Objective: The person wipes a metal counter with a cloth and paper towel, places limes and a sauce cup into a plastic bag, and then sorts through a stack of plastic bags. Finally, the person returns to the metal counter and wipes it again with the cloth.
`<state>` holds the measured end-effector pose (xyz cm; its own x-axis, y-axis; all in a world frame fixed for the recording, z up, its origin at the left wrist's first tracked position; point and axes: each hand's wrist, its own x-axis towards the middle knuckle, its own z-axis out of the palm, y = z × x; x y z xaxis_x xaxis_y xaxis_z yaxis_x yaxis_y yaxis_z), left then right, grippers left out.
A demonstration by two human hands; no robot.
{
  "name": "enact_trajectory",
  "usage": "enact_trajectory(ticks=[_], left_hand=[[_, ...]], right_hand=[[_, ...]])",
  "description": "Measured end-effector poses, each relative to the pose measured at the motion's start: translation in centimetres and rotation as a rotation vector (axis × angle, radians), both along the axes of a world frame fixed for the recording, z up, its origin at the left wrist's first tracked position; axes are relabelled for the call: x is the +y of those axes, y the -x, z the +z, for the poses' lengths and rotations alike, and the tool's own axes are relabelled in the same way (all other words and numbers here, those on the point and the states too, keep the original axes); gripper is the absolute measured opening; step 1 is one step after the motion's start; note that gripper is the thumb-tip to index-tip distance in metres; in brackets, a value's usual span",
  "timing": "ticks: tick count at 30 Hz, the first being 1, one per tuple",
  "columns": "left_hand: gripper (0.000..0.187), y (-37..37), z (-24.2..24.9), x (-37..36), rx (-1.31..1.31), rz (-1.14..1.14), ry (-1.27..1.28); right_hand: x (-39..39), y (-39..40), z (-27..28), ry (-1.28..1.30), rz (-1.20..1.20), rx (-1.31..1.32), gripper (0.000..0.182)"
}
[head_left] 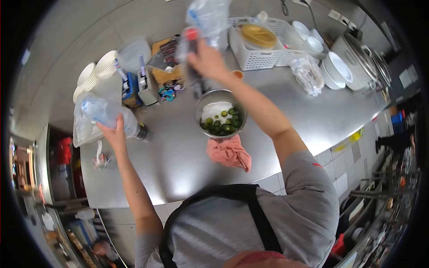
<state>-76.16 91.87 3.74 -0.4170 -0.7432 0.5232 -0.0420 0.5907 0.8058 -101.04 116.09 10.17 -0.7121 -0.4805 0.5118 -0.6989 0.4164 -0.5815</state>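
Observation:
My right hand is at the back of the steel table, fingers wrapped round a dark bottle with a red cap, smeared by motion. Off to the left, my left hand grips a clear plastic bag with blue print. The dark end of an object shows beside that bag. Between my arms stands a metal bowl containing small green citrus fruits and something white. A crumpled pink cloth lies against the bowl's near side.
Stacked white bowls, a blue box and a small colourful bundle stand back left. Behind my right arm are a white basket, a yellow lid, a plastic bag and a large cooker. Another clear bag rises at the back.

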Motion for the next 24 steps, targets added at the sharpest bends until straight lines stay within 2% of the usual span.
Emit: enact_trajectory(ticks=[1,2,5,8,10,12,13,14,16,18,19,20,23,24], left_hand=[[0.073,0.1,0.1,0.5,-0.012,-0.021,0.005],[0.074,-0.1,0.2,0.7,-0.022,-0.029,0.012],[0.075,-0.7,0.2,1.0,-0.004,-0.002,0.119],[0.074,-2.0,-0.6,3.2,0.04,0.091,0.175],[0.072,-3.7,-1.9,5.3,0.024,0.153,0.163],[0.068,-5.7,-4.4,7.2,-0.051,0.187,0.119],[0.067,-6.4,-6.1,8.0,-0.093,0.197,0.091],[0.064,-6.9,-7.4,9.1,-0.128,0.148,0.114],[0.058,-7.1,-10.3,11.6,-0.199,0.006,0.129],[0.055,-5.9,-11.0,13.4,-0.311,-0.232,0.187],[0.054,-5.3,-10.2,13.8,-0.386,-0.373,0.25],[0.055,-4.8,-9.6,13.9,-0.414,-0.358,0.26],[0.059,-4.5,-8.6,13.8,-0.48,-0.343,0.279],[0.06,-4.5,-8.6,13.7,-0.477,-0.356,0.283]], right_hand=[[-1.1,-1.1,-0.7,0.031,0.043,0.061,0.051],[-1.4,-3.0,0.1,-0.024,0.139,-0.049,0.055],[-2.8,-5.4,-0.2,-0.011,0.399,0.03,0.062],[-3.7,-2.5,-1.4,0.072,0.756,0.0,0.057],[-2.8,1.5,-1.1,0.06,0.567,-0.165,0.054],[-2.0,6.5,-2.2,0.201,-0.083,-0.106,0.046],[-1.1,9.6,-2.7,0.326,-0.246,-0.03,0.039],[-0.2,11.5,-1.7,0.345,-0.356,0.003,0.04],[0.2,15.8,-1.3,0.332,-0.491,0.051,0.053],[-0.9,17.4,0.4,0.369,-0.669,0.307,0.07],[-1.2,17.1,2.2,0.329,-0.648,0.492,0.072],[-1.5,16.4,4.8,0.288,-0.624,0.676,0.073],[-2.6,16.8,9.5,-0.214,-0.53,0.866,0.07],[-2.9,20.1,8.8,-0.326,-0.354,0.751,0.065]])
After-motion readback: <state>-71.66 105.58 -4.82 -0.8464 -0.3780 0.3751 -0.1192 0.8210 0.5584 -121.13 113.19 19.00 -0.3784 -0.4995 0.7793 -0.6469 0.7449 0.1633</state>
